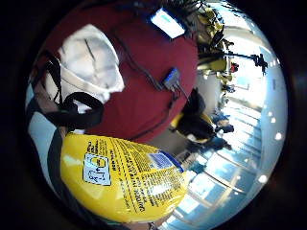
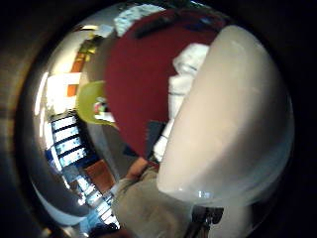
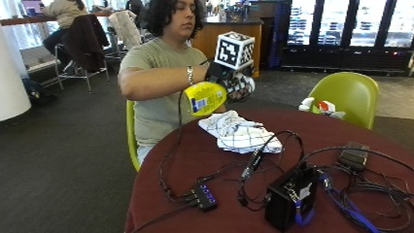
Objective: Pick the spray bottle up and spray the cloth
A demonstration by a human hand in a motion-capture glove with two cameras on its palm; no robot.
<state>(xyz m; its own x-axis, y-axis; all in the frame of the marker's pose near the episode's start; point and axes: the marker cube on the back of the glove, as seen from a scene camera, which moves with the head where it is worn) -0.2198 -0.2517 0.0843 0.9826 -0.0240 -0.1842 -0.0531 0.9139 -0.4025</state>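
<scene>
Cloth (image 3: pixel 238 131) on table (image 3: pixel 194 160); right hand (image 3: pixel 234 81) grips spray bottle (image 3: pixel 204 98).

You're looking at a spray bottle (image 3: pixel 204 98) of glossy yellow plastic with a printed paper-like label, a soft, creased woven cloth (image 3: pixel 238 132) in white with thin dark checks, and a matt, smooth maroon table (image 3: pixel 336 131) carrying rubbery black cables (image 3: pixel 175 179)
</scene>
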